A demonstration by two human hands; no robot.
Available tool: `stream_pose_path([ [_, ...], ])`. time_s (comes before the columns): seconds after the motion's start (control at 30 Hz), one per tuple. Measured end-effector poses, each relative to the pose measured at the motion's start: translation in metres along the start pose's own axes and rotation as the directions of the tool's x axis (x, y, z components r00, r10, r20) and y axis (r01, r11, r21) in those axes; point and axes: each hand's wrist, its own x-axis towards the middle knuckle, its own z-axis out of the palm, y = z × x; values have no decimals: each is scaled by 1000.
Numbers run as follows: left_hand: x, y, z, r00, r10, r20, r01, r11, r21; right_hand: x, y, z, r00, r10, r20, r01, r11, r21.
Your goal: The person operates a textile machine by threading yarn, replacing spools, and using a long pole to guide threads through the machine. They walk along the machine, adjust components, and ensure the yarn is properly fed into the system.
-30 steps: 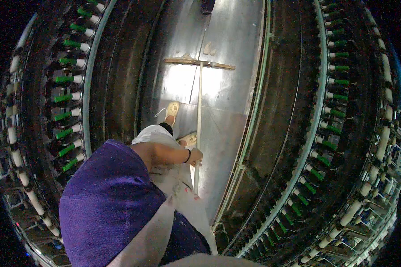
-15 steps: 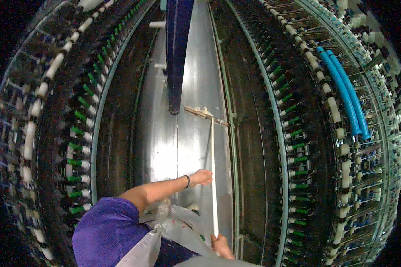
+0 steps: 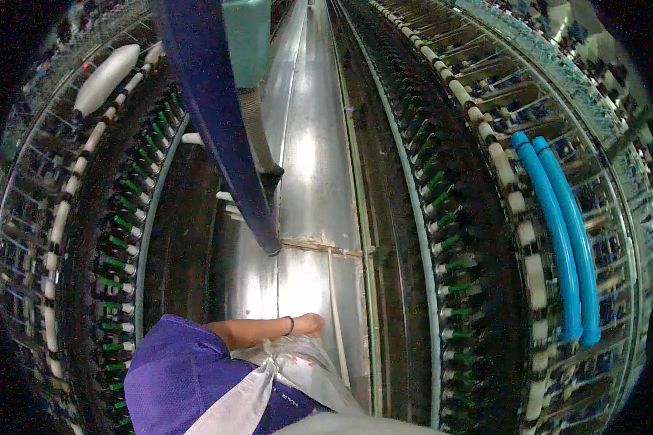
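A long pale pole (image 3: 337,319) runs up the aisle to a flat, wide floor-sweeper head (image 3: 319,246) with whitish fluff along it. My left hand (image 3: 310,324), a dark band at its wrist, is curled closed just left of the pole and apart from it. Nothing shows in its fingers. The near end of the pole passes out of sight by my apron (image 3: 305,362). My right hand is out of sight.
Spinning frames with green-and-white bobbins (image 3: 116,283) line both sides of the metal floor (image 3: 305,181). A dark blue hanging tube (image 3: 210,130) reaches down near the sweeper head, beside a grey-green box (image 3: 247,43). Two blue tubes (image 3: 559,232) lie on the right machine.
The sweeper head sits lower in view and flatter across the aisle. My left hand has moved away from the pole, lower and to the left. My right hand has left view.
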Motion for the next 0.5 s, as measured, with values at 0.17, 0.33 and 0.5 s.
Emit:
stream_pose_path([
  [0.17, 96, 33, -14, 994, 92, -63, -78, 975, 206, 103, -88, -80, 996, -83, 37, 79, 993, 93],
  [0.33, 200, 47, -88, 954, 277, 118, -270, 613, 742, 195, -150, -125, 995, -75, 65, 70, 994, 79],
  [0.5, 280, 145, -199, 939, 342, -36, -286, 834, 472, 283, -182, -165, 998, -33, 50, 35, 999, -29],
])
